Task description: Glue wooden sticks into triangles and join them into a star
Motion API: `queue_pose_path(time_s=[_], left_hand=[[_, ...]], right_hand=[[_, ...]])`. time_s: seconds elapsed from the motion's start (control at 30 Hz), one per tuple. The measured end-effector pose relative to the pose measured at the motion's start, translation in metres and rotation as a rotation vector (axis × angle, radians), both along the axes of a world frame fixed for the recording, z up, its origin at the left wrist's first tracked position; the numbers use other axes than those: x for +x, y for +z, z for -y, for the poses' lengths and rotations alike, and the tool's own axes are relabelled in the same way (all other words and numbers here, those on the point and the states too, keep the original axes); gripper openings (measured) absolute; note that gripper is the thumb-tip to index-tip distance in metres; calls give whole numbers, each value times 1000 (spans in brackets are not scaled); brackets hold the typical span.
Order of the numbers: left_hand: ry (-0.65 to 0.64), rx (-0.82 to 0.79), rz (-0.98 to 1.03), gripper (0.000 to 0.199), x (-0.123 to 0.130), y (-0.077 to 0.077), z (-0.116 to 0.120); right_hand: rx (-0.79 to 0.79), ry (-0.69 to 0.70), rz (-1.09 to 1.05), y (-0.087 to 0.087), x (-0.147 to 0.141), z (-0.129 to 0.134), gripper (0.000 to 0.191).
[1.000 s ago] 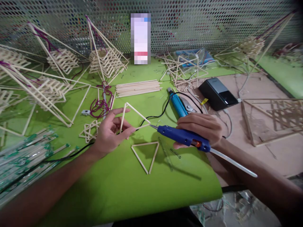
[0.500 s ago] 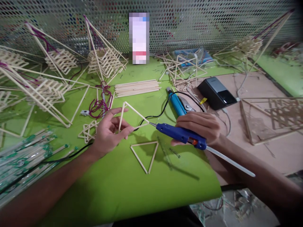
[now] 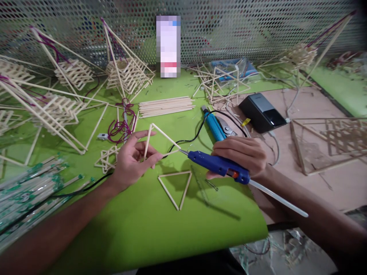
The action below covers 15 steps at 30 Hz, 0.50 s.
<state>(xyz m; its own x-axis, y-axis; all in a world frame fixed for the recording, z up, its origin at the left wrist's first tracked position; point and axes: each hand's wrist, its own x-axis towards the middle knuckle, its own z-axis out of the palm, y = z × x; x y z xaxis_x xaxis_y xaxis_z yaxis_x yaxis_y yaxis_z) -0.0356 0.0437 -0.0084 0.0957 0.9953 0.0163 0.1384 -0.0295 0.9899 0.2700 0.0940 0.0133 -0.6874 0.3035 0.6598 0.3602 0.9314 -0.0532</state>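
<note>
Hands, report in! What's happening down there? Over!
Left hand holding stick triangle. Right hand gripping blue glue gun, nozzle at triangle's corner. Second triangle lying apart, not obstructing.

The right grip (image 3: pixel 242 152) partly hides the glue gun (image 3: pixel 213 163); the screen (image 3: pixel 168 44) is pixelated.

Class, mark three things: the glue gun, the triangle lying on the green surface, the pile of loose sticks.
Glue gun (image 3: pixel 210 162), head view, on its blue body.
Triangle (image 3: pixel 175 174), head view, on its far stick.
Pile of sticks (image 3: pixel 166 107), head view, on its middle.
</note>
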Motion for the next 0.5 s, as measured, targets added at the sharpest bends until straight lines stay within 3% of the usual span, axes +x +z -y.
queue_pose_path(time_s=[0.5], left_hand=[[-8,11,11,52,1,0,0]], right_hand=[[16,-1,2,0,0,0,32]])
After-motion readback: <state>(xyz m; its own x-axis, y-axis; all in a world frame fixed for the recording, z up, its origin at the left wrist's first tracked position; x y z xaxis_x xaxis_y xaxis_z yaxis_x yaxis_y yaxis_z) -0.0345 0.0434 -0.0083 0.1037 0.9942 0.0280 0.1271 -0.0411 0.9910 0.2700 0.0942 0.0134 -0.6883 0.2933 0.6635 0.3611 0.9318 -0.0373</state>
